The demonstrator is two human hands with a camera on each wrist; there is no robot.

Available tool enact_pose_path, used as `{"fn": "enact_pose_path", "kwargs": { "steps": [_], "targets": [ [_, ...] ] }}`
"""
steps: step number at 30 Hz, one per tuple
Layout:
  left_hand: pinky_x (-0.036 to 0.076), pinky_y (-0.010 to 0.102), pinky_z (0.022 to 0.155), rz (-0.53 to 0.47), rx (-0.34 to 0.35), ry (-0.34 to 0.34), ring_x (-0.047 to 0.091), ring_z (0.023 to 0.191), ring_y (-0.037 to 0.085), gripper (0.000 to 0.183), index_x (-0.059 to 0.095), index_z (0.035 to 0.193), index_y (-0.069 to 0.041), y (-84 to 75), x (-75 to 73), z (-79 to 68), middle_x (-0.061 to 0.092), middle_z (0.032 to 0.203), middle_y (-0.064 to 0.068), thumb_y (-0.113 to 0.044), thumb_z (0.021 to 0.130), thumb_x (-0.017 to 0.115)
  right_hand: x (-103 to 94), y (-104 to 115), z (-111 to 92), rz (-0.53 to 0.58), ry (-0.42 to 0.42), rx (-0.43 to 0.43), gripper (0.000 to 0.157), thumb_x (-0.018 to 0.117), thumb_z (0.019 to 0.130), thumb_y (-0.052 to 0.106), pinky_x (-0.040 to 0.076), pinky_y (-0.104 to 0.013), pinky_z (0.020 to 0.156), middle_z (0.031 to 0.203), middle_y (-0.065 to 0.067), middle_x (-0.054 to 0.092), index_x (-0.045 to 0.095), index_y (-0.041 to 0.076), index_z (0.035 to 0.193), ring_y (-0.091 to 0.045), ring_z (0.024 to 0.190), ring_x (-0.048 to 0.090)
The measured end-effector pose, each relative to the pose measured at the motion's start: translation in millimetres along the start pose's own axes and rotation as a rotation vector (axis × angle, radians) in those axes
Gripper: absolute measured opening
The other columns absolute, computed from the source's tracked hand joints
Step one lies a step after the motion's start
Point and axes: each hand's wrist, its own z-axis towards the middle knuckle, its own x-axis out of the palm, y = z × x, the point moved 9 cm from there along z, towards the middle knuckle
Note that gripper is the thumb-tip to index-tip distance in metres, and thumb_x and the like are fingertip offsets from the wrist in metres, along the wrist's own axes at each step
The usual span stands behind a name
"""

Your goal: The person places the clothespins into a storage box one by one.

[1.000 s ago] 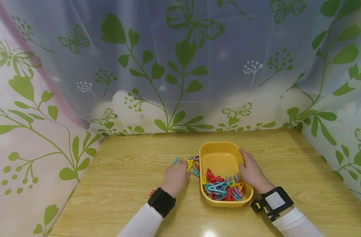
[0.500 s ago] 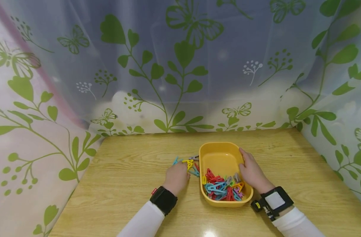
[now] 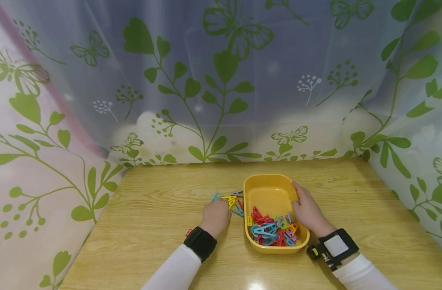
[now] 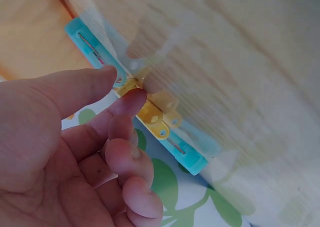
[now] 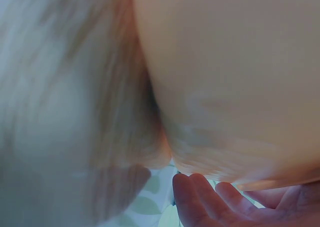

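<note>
Left of the yellow plastic tub (image 3: 268, 193), my left hand (image 3: 215, 217) is low over the wooden table, at a yellow clothespin (image 3: 229, 200). In the left wrist view the yellow clothespin (image 4: 152, 114) lies between thumb and index fingertips, which pinch it; the other fingers (image 4: 131, 159) are curled. Blue clothespins (image 4: 187, 159) lie beside it. My right hand (image 3: 309, 209) grips the tub's right side, thumb over the rim and fingers outside. In the right wrist view, its fingers (image 5: 200, 197) are below the blurred tub wall (image 5: 225, 87).
Several mixed-colour clothespins (image 3: 268, 229) lie heaped in the tub's near half. Against its left side are a grey clothespin (image 3: 237, 193), a red one (image 3: 241, 204) and a blue one (image 3: 238, 210). Patterned curtains (image 3: 191, 100) border the table's (image 3: 152, 225) back and sides.
My left hand has shifted slightly, and the yellow clothespin has edged left at its fingertips. More of the blue clothespin behind it shows. My right hand and the tub have stayed put.
</note>
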Motion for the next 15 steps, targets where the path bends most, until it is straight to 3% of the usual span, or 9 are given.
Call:
{"fn": "enact_pose_path", "kwargs": {
  "steps": [8,15],
  "targets": [
    [0.057,0.037,0.059,0.015,-0.027,0.033,0.070,0.075,0.023,0.014,0.071,0.085,-0.006,2.0,0.4,2.0,0.069,0.082,0.008,-0.017,0.093,0.076,-0.5,-0.1,-0.4,0.009,-0.001,0.001,0.061,0.035,0.104,0.002,0.030,-0.065,0.115,0.157,-0.039,0.024,0.014,-0.011,0.160,-0.056,0.144,0.033],
    [0.057,0.038,0.058,0.028,-0.046,-0.023,0.071,0.073,0.024,0.012,0.071,0.084,-0.006,4.4,-7.5,1.0,0.071,0.081,0.009,-0.013,0.093,0.073,-0.1,-0.2,-0.2,0.007,0.002,0.011,0.061,0.035,0.104,0.002,0.030,-0.064,0.115,0.158,-0.039,0.024,0.014,-0.010,0.160,-0.056,0.144,0.033]
  ]
}}
